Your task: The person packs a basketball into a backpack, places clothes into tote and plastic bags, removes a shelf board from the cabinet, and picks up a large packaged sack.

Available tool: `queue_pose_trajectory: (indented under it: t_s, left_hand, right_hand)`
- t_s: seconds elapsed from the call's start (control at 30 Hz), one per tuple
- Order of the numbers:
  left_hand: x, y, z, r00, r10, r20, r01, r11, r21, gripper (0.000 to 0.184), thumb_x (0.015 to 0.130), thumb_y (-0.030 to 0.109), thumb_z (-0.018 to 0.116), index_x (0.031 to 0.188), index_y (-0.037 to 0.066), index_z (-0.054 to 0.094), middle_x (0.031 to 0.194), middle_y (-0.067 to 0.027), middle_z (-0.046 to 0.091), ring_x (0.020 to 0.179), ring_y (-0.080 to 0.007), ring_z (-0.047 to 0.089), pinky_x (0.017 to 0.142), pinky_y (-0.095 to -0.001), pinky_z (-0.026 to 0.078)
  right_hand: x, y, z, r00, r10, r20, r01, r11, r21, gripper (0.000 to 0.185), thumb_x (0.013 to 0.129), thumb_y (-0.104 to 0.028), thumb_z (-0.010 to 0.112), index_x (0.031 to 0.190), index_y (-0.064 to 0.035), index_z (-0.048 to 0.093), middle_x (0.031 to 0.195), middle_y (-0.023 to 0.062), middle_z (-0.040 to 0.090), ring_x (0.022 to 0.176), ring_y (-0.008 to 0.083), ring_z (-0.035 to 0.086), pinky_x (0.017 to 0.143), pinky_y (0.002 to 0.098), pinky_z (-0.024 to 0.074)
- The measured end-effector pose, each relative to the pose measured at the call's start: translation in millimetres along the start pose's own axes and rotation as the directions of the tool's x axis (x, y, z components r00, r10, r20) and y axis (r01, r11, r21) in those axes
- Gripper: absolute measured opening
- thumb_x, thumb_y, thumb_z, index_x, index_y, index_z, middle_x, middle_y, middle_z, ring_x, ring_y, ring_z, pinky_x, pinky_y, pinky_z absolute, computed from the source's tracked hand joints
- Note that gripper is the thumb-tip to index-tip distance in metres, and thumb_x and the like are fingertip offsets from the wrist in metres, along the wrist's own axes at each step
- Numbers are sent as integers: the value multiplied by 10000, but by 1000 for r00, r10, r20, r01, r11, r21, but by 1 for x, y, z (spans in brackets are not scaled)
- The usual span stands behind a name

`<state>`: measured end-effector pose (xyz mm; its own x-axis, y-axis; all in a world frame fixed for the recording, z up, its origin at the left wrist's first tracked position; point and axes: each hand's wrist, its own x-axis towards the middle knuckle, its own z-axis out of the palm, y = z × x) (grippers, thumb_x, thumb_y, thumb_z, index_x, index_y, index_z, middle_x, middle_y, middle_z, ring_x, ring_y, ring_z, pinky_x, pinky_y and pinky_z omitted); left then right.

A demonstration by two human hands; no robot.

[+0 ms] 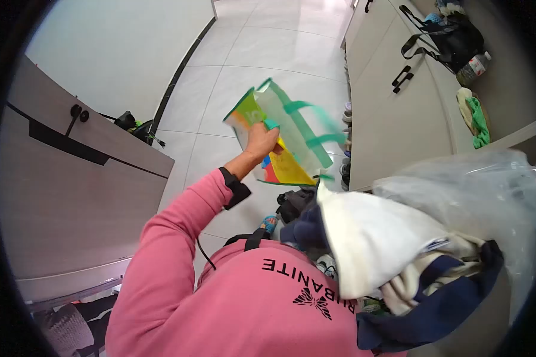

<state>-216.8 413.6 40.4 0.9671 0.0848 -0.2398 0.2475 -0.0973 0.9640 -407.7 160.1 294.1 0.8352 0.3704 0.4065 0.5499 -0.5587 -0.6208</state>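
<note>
My left hand (pixel 262 141) is closed on the edge of a colourful reusable bag (pixel 295 134) with green trim. The bag is held out over the floor, tilted, and one green handle loop hangs free to its right, blurred. White, cream and navy clothes (pixel 369 238) lie bunched at the right of my body, beside a clear plastic bag (pixel 458 190). My right hand does not show.
Grey cabinets (pixel 381 101) run along the right, with a black bag (pixel 458 41), a bottle (pixel 473 68) and green cloth (pixel 477 122) on top. Another cabinet (pixel 89 196) stands left. Shoes line the right cabinet's base. Dark items lie on the tiled floor (pixel 220 95) near my feet.
</note>
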Motion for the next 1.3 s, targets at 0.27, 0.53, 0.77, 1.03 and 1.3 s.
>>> queue_pose_trajectory:
  t_s: [0.27, 0.53, 0.77, 1.03, 1.3]
  left_hand:
    - [49, -41, 27, 851, 517, -90, -295, 613, 733, 254, 716, 218, 540, 813, -11, 593, 782, -247, 605, 755, -405, 593, 687, -469, 474]
    - [-9, -21, 104, 833, 500, 237, -553, 756, 351, 184, 764, 197, 551, 830, 27, 574, 786, -158, 613, 731, -327, 591, 656, -424, 469]
    - [12, -100, 188, 612, 559, -559, -621, 777, 97, 186, 834, 209, 551, 890, 32, 549, 844, -86, 623, 745, -252, 585, 654, -397, 452]
    - [-51, 86, 92, 552, 627, 550, -832, 369, 414, 396, 666, 14, 561, 1019, 36, 382, 881, -219, 527, 730, -430, 532, 604, -476, 437]
    - [10, 50, 111, 795, 601, 80, -425, 458, 781, 646, 710, 37, 524, 1273, -15, 210, 904, -254, 574, 689, -418, 582, 596, -498, 451]
  right_hand:
    - [9, -8, 18, 988, -145, -50, 139, 985, -103, 155, 794, -75, 555, 901, 26, 602, 1007, 107, 623, 845, 214, 610, 707, 353, 500]
    - [14, -6, 26, 952, -295, -76, 273, 937, -218, 137, 789, -80, 559, 845, 32, 614, 977, 88, 634, 817, 203, 614, 677, 357, 503]
    - [-21, 37, 42, 957, 230, -179, -284, 869, -405, 93, 728, -56, 576, 745, 14, 634, 884, 72, 654, 772, 219, 620, 649, 338, 488]
    - [-159, 224, 74, 779, 588, 219, -611, 630, 479, 292, 755, 21, 533, 1044, 14, 568, 1062, 156, 603, 919, 236, 606, 786, 321, 484]
    - [-147, 155, 61, 872, 392, -294, -391, 918, 64, 481, 569, 39, 543, 1050, 39, 552, 888, 199, 574, 830, 378, 575, 726, 372, 467]
